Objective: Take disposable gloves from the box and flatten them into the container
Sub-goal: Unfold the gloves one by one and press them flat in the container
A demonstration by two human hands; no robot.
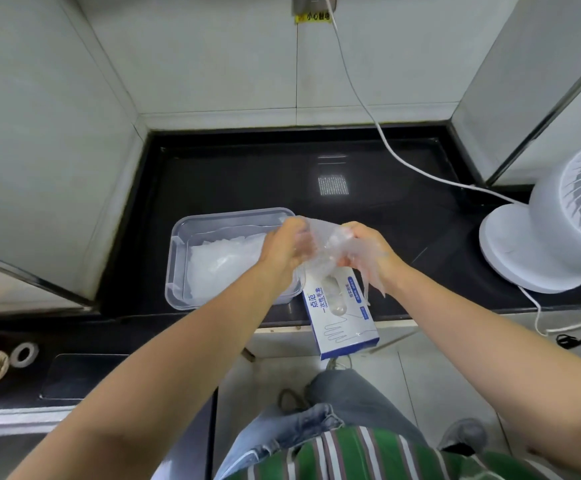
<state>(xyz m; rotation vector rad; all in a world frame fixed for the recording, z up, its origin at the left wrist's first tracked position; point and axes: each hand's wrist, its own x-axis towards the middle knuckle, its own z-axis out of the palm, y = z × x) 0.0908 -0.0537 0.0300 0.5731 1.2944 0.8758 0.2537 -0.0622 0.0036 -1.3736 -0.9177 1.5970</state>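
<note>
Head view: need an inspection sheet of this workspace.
Surface: black counter, glossy.
Job's things: clear container holds stacked gloves; glove box beside it, overhanging the counter's front edge.
Clutter: tape roll at far left.
Grippers: left hand and right hand both grip the held glove above the box.
Cables: white cable runs from wall outlet across the counter toward the fan.
Surroundings: tiled walls.
</note>
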